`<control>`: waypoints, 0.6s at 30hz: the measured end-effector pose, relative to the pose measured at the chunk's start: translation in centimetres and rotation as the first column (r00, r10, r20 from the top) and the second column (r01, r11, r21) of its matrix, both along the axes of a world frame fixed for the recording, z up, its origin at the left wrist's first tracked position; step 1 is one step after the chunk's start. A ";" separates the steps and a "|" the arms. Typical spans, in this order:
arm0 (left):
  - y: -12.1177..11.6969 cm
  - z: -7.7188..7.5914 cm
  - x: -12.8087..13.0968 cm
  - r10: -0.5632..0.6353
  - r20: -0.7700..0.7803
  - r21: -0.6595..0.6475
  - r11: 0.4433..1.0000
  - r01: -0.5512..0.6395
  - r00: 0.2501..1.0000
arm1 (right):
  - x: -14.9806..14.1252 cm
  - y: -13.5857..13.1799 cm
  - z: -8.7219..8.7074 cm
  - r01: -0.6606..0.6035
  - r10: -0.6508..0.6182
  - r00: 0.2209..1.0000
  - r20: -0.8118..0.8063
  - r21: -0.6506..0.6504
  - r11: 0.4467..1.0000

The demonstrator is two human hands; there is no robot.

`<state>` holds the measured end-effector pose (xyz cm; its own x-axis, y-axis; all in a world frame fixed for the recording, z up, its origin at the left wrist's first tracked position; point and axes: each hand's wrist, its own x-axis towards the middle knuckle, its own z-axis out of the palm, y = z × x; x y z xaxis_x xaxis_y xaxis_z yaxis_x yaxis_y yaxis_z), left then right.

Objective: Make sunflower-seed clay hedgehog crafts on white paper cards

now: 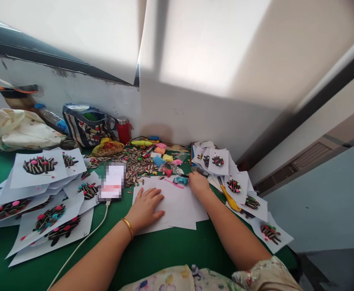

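On a green tabletop [155, 258], plain white rectangular paper sheets [178, 206] lie at the centre. The left hand [148, 203], fingers spread, rests flat at their nine o'clock; the right hand [199, 184], curled, sits at two o'clock beside a blue lump [181, 180], its grip impossible to tell. Striped brown-and-white seeds [132, 171] lie at eleven o'clock.

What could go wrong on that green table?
The white cable runs from the phone past the left forearm, so the arm might snag it and tug the phone. Loose seeds lie close to the white paper, so a bump could scatter some onto it. A seed picture near the right edge of the table might slide off.
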<state>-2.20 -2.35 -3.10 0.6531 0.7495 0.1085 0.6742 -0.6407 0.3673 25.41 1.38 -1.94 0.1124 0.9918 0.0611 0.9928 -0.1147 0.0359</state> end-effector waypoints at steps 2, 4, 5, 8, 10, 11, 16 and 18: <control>0.0 0.1 0.0 -0.001 0.004 -0.006 1.000 0.001 1.000 | -0.1 0.5 0.0 0.006 -0.006 1.000 0.006 -0.006 1.000; 0.1 0.1 0.0 0.003 0.008 -0.012 1.000 -0.003 1.000 | 0.0 0.6 0.3 0.013 -0.013 1.000 0.006 0.006 1.000; 0.1 0.1 0.0 0.008 0.010 -0.014 1.000 -0.008 1.000 | 0.1 0.5 0.6 0.017 -0.017 1.000 0.005 0.019 1.000; 0.2 -0.1 0.1 0.015 0.017 -0.020 1.000 -0.015 1.000 | 0.5 -0.2 1.7 0.035 -0.034 0.999 -0.010 0.102 0.994; 0.2 -0.3 0.1 0.013 0.024 -0.019 1.000 -0.012 1.000 | 0.5 -1.1 2.2 0.050 -0.018 0.991 -0.136 0.237 0.970; 0.2 -0.3 0.1 0.012 0.027 -0.017 1.000 -0.011 1.000 | 0.4 -1.6 2.3 0.066 0.016 0.964 -0.266 0.298 0.952; 0.1 -0.5 0.0 0.011 0.027 -0.002 1.000 -0.011 1.000 | -2.4 -4.8 0.3 0.173 0.165 0.371 -0.914 0.242 0.955; 0.0 -0.4 0.0 0.007 0.028 0.005 1.000 -0.008 1.000 | -3.8 -5.8 -0.8 0.183 0.151 0.229 -0.962 0.195 0.964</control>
